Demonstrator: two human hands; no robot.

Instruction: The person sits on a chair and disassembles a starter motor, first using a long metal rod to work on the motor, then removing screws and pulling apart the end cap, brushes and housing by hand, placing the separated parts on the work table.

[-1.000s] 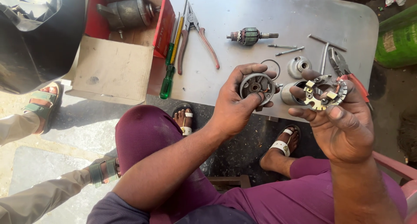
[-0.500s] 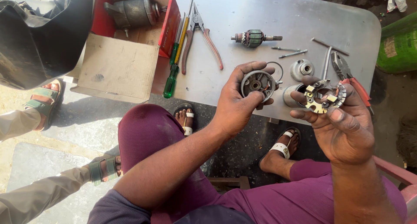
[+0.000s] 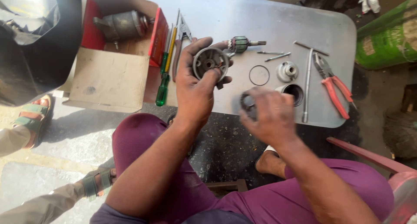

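While your left hand (image 3: pixel 197 87) curls its fingers tight around the round grey motor end cap (image 3: pixel 210 63), lifted above the metal table (image 3: pixel 278 15) with its open face toward you, your right hand (image 3: pixel 268 113) hangs palm down and blurred, fingers closed over a dark ring-shaped part (image 3: pixel 247 104) at the table's near edge. Just beyond sit a thin ring (image 3: pixel 259 75), a cylindrical housing (image 3: pixel 294 93) and red-handled pliers (image 3: pixel 333 84).

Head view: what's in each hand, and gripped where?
Left hand holds a round metal end cap by its rim, fingers wrapped around. Right hand grips a dark ring-shaped part; blurred, exact hold unclear.
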